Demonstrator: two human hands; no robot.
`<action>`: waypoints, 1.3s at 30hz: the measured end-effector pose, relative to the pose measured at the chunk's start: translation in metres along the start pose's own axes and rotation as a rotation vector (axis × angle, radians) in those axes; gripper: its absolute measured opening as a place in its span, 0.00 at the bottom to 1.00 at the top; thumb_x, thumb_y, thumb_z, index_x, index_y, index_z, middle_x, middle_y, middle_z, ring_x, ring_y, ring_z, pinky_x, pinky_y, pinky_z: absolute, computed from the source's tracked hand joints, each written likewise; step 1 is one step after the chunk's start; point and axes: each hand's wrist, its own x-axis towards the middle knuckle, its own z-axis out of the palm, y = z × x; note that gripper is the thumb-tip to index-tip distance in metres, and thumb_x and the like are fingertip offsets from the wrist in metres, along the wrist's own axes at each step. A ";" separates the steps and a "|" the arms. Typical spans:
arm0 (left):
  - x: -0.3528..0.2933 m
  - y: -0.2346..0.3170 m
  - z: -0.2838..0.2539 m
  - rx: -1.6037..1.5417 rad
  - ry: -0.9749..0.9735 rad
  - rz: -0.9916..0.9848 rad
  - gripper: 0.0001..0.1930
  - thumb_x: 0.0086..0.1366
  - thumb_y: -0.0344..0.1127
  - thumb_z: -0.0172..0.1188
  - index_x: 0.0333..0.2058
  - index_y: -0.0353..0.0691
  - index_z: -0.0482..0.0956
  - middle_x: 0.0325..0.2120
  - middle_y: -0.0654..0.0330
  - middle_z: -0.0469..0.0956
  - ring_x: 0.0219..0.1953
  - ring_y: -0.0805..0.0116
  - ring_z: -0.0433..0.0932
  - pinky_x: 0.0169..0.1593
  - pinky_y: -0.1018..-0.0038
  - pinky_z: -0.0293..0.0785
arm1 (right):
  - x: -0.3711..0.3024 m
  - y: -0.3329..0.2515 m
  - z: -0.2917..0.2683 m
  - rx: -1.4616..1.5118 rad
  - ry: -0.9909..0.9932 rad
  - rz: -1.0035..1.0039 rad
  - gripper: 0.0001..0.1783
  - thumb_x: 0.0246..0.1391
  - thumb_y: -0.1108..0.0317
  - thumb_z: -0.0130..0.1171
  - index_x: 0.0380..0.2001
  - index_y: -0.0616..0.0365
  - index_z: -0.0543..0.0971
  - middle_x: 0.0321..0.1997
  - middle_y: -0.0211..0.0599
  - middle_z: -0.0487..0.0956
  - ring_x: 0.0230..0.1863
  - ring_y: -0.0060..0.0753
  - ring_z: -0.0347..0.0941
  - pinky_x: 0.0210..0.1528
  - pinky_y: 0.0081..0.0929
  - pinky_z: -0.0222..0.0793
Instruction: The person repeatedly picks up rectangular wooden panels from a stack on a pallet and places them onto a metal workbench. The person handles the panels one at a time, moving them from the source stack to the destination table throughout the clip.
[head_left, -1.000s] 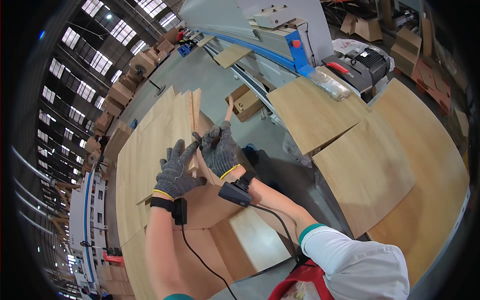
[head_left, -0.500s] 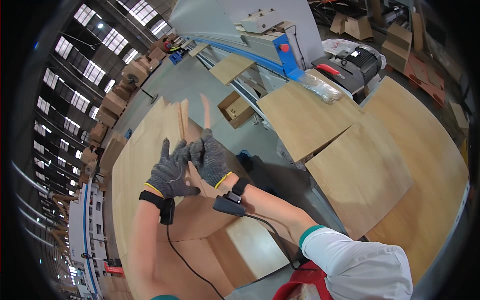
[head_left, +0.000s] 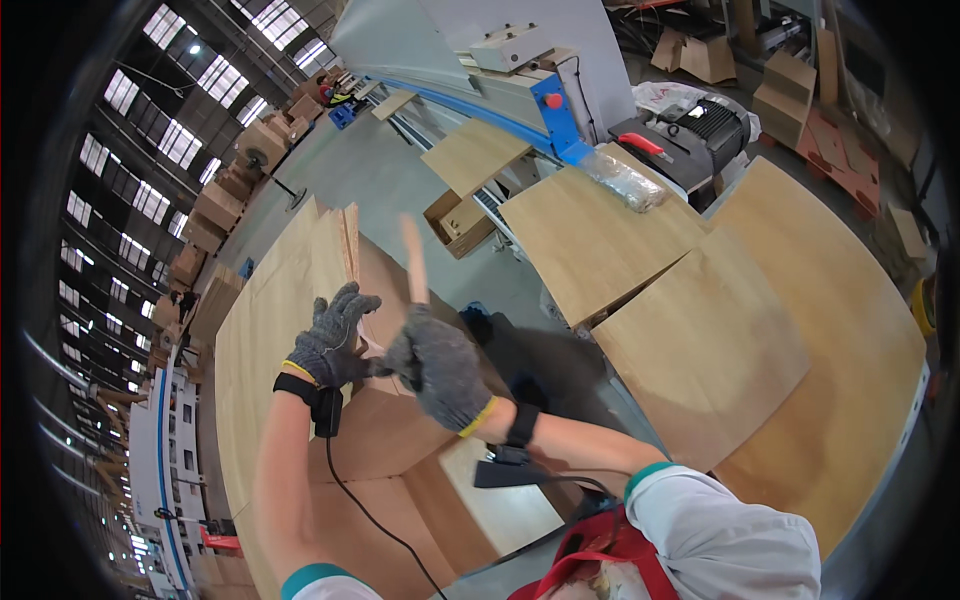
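Observation:
My right hand (head_left: 440,370), in a grey knit glove with a yellow cuff, is closed around a thin, flat tan strip (head_left: 414,265) that sticks up out of the fist, blurred by motion. Its exact kind cannot be told. Beside it, my left hand (head_left: 335,338), gloved alike, is at the edge of the wooden panels (head_left: 270,330) with fingers curved and thumb apart. The left thumb reaches close to the right fist. A small whitish bit (head_left: 371,346) shows between the hands, too unclear to name. Several panel edges (head_left: 347,240) fan slightly apart beyond the left hand.
Below my hands is an open brown box-like space (head_left: 370,520). To the right, wooden boards (head_left: 700,350) lie on a bench beside a machine with a blue post (head_left: 568,125), a black motor (head_left: 715,125) and a red-handled tool (head_left: 645,146). A small carton (head_left: 460,222) stands on the floor.
My hands have drawn slightly apart; the right has moved right and toward me with the strip. My left hand has curled its fingers and shifted a little along the panel edge.

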 end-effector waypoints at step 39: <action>-0.053 0.437 0.248 -2.123 -0.268 -0.439 0.23 0.71 0.47 0.54 0.58 0.42 0.66 0.44 0.56 0.76 0.39 0.64 0.79 0.43 0.66 0.81 | -0.415 -0.426 -0.336 -1.973 1.244 -0.373 0.18 0.61 0.57 0.56 0.47 0.57 0.82 0.50 0.45 0.82 0.52 0.43 0.77 0.56 0.34 0.70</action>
